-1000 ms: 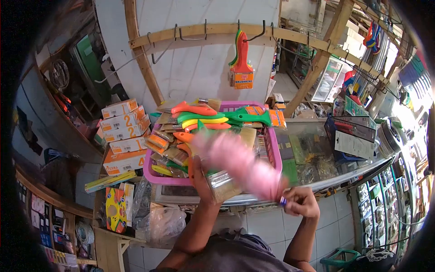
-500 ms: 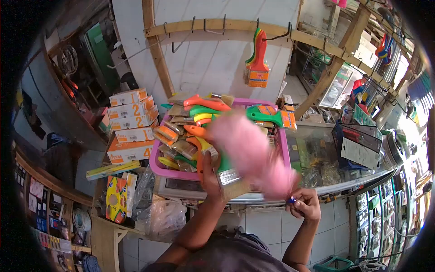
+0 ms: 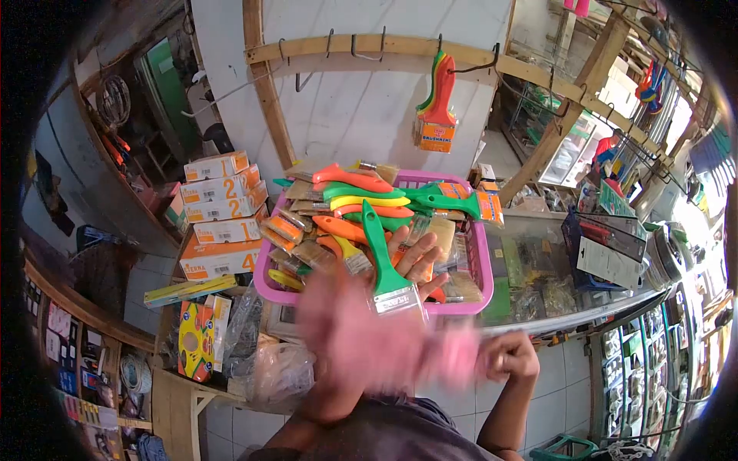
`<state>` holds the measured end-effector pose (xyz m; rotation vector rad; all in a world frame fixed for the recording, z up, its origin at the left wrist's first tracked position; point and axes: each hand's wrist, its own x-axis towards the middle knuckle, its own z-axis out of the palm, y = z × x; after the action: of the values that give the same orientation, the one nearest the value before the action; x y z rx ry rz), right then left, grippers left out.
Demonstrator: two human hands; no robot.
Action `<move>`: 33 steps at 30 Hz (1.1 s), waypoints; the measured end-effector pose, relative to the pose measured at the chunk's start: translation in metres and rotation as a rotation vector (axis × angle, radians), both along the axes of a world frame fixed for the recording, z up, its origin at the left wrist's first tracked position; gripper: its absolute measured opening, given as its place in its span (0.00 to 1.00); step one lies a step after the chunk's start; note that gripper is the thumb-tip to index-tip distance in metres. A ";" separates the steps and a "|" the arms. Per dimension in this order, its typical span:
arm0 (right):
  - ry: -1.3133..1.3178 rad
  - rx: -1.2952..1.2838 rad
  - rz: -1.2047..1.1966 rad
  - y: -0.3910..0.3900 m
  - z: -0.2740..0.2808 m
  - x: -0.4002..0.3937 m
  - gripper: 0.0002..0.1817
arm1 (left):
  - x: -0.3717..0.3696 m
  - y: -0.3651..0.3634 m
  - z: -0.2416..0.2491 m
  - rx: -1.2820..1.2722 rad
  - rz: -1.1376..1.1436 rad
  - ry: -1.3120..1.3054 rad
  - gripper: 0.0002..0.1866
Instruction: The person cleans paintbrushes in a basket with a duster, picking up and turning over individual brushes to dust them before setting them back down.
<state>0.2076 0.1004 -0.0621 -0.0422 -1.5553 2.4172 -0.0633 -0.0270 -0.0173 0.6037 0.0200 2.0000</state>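
Observation:
A green-handled paintbrush (image 3: 378,253) lies across my left hand (image 3: 419,257), its handle pointing up and away. The fingers stretch out behind it, while the thumb and wrist are hidden by a pink blur. That blur is a fluffy pink duster (image 3: 369,338), smeared by motion, in front of my left forearm. My right hand (image 3: 509,356) is closed round the duster's end at the lower right. Just beyond my left hand is a pink plastic basket (image 3: 483,269) heaped with paintbrushes with orange, green and yellow handles (image 3: 369,201).
The basket stands on a glass display counter (image 3: 538,253). Stacked brush boxes (image 3: 223,230) and plastic bags (image 3: 280,369) are on the left. Brushes (image 3: 438,107) hang from a hooked wooden rail (image 3: 400,46) above. Packaged goods (image 3: 607,238) lie at the right.
The pink duster has swept down and left, from over the basket to in front of my left forearm. My left hand has turned, bringing its fingers and the green brush handle into view.

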 end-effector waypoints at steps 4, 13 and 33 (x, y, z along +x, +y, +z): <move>-0.088 0.233 0.013 0.000 0.018 0.001 0.12 | -0.001 0.001 0.003 0.035 -0.040 -0.040 0.37; -0.028 0.303 0.029 -0.007 0.023 -0.004 0.14 | -0.001 0.004 0.008 -0.134 0.052 0.080 0.45; -0.151 0.244 -0.388 -0.038 0.031 -0.026 0.11 | 0.002 -0.001 -0.011 0.101 -0.114 -0.443 0.39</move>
<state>0.1811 0.0627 -0.0311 -0.4451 -1.7107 1.9529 -0.0613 -0.0281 -0.0284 0.2086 -0.3776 1.9908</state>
